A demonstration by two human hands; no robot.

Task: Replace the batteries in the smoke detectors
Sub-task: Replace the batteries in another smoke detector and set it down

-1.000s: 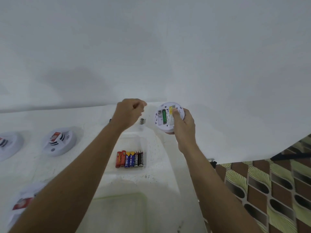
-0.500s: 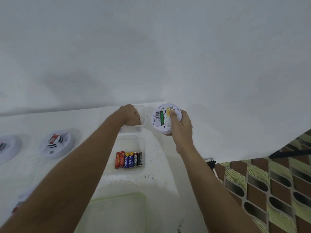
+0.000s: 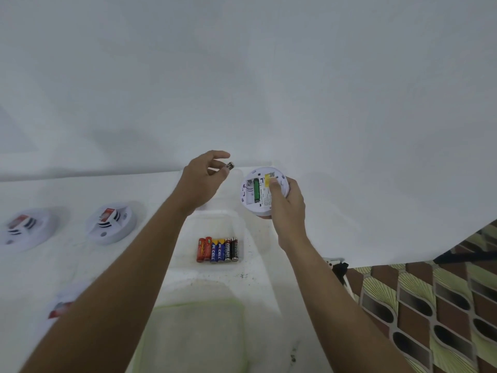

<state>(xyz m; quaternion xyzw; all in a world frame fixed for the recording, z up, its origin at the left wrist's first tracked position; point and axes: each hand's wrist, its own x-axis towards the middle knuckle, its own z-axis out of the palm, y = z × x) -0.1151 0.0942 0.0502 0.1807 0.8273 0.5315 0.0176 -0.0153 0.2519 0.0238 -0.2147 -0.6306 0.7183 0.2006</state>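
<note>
Two hands worked above the surface (image 3: 80, 195): the left hand (image 3: 204, 179) pinched a small battery (image 3: 230, 166) by its end, the right hand (image 3: 286, 208) cupped the upturned smoke detector (image 3: 259, 192), thumb on its label. Light, rigid, smooth plastic, I judged; best gripped round its rim.

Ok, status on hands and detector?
Right hand holds smoke detector, back up, compartment open. Left hand pinches small battery beside it, apart. Six batteries in tray below; nothing between hands.
</note>
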